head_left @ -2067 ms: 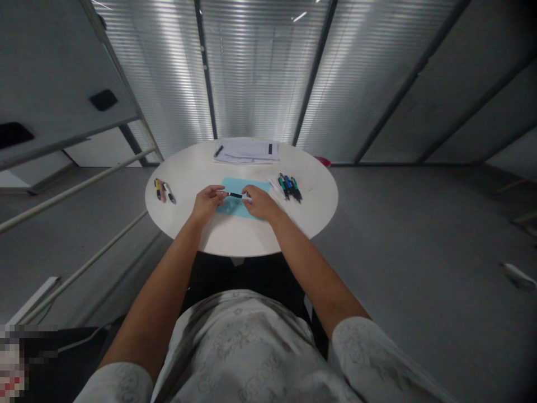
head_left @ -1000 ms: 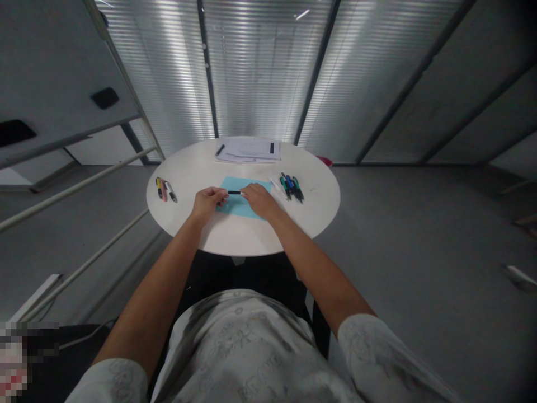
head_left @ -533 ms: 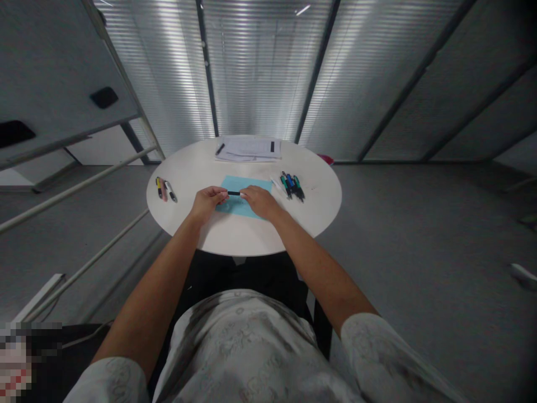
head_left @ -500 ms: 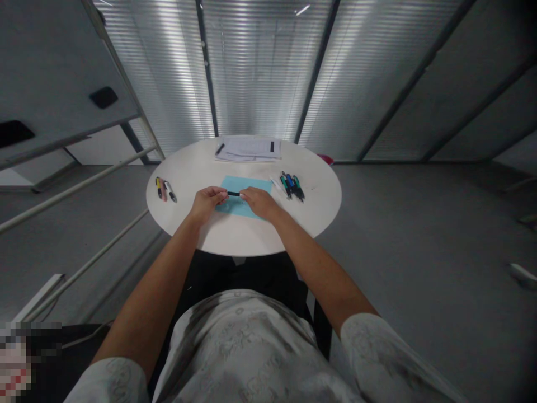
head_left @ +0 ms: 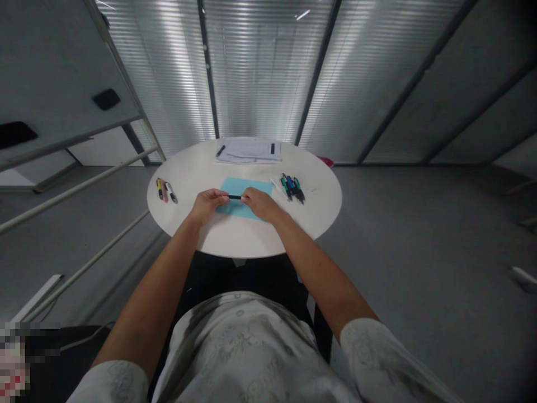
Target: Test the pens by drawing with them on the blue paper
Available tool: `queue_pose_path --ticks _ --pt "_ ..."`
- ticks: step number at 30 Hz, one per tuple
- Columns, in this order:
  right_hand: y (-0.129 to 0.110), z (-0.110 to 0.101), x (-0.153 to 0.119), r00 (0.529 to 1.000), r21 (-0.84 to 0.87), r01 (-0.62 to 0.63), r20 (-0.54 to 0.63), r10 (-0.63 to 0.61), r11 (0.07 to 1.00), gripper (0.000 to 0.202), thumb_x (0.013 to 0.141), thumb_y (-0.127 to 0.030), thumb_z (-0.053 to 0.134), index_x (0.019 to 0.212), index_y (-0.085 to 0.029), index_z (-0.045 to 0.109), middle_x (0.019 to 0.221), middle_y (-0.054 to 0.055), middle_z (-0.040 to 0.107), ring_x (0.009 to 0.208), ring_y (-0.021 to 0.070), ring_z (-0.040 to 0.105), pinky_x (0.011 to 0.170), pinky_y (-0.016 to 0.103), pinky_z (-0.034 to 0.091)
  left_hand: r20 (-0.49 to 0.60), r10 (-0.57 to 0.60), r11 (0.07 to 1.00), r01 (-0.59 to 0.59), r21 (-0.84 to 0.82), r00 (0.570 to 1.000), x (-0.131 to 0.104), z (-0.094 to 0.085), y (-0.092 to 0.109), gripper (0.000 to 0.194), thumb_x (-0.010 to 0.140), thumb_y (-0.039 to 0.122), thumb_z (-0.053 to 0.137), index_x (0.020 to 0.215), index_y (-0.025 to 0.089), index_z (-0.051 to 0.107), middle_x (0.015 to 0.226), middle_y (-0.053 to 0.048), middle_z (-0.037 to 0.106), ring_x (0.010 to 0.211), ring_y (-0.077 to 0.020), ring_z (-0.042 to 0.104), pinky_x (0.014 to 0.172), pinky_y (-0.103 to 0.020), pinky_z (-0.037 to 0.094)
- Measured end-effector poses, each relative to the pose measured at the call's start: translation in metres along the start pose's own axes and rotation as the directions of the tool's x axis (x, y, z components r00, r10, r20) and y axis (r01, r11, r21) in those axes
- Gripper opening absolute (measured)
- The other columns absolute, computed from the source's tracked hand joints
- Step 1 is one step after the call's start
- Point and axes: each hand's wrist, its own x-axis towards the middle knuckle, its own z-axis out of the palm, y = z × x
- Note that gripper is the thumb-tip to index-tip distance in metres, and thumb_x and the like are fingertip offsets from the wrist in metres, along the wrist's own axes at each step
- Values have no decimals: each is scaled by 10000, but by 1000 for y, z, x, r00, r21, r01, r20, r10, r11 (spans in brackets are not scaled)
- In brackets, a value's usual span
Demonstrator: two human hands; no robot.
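Between my two hands a slim black pen (head_left: 235, 197) is held level, its middle showing and both ends hidden in the fingers. My left hand (head_left: 207, 205) pinches one end. My right hand (head_left: 260, 204) is closed on the other end. Below them a light blue sheet (head_left: 241, 211) lies on the round white table (head_left: 243, 243). To the right of the sheet several pens (head_left: 292, 187) with green, blue and black parts lie side by side, along with something whitish and slim (head_left: 277, 183).
At the far edge lies a stack of white papers (head_left: 249, 150) with a dark pen (head_left: 220, 150) on it. Several markers (head_left: 166, 191) lie at the table's left. A metal-framed board (head_left: 54, 67) stands to the left, and window blinds (head_left: 260, 73) hang behind.
Both hands still hold the pen over the blue sheet. The whole view has shifted down very slightly; the fingers have moved only a little.
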Motion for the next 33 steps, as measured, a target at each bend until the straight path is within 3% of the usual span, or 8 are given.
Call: queue_pose_path --ticks 4,7,10,16,21,26,31,33 --pt "-4 0 -3 999 -69 45 25 -43 997 255 995 -238 361 1004 -196 612 1013 69 640 926 187 564 819 312 395 21 13 999 -12 -31 1000 1 -1 -2 364 509 356 898 750 147 723 697 -68 700 648 -163 639 674 -330 512" --pt "-6 -1 -6 997 20 55 -52 -54 998 185 946 -270 484 1083 -183 572 1039 68 618 903 176 558 804 296 412 53 -3 1000 4 -24 999 0 -1 -1 392 509 367 902 778 141 730 713 -71 707 652 -164 641 686 -333 509" --pt "-5 -1 -6 993 80 42 -113 -33 996 150 892 -264 572 1007 -169 571 987 62 605 875 169 546 793 285 416 45 -4 999 5 -31 999 0 -1 0 399 509 370 902 784 138 730 706 -62 703 636 -150 630 684 -323 496" --pt "-4 -2 -3 999 36 -21 -39 22 999 286 996 -295 376 900 -181 621 909 65 632 868 176 562 795 299 387 29 -23 999 24 -23 999 0 -1 0 370 513 336 891 776 137 724 708 -59 697 640 -153 626 679 -328 486" --pt "-4 0 -5 995 129 -38 -85 49 991 202 904 -353 563 1017 -193 612 945 38 638 832 162 559 744 271 385 33 -9 998 11 -55 999 -1 1 1 339 533 307 881 772 128 720 700 -60 694 643 -152 626 689 -326 489" --pt "-3 -1 -4 993 138 -118 16 117 983 321 989 -358 397 880 -187 646 807 34 642 747 153 545 694 270 353 43 1 1000 0 -28 999 -2 1 3 347 529 299 880 779 118 721 705 -64 694 631 -146 617 673 -318 483" --pt "1 3 -2 984 239 -65 -147 102 969 209 857 -372 609 945 -184 631 916 36 633 812 155 543 738 270 382 39 23 999 -21 -37 999 -2 2 3 381 517 358 889 769 128 717 693 -60 695 632 -146 616 678 -321 490" --pt "5 6 -2 989 272 -76 -105 108 959 232 904 -384 530 853 -184 635 817 20 625 764 148 538 724 271 380 32 19 999 -18 -33 999 -1 1 2 394 508 377 892 762 135 714 686 -57 693 629 -148 615 672 -322 491"
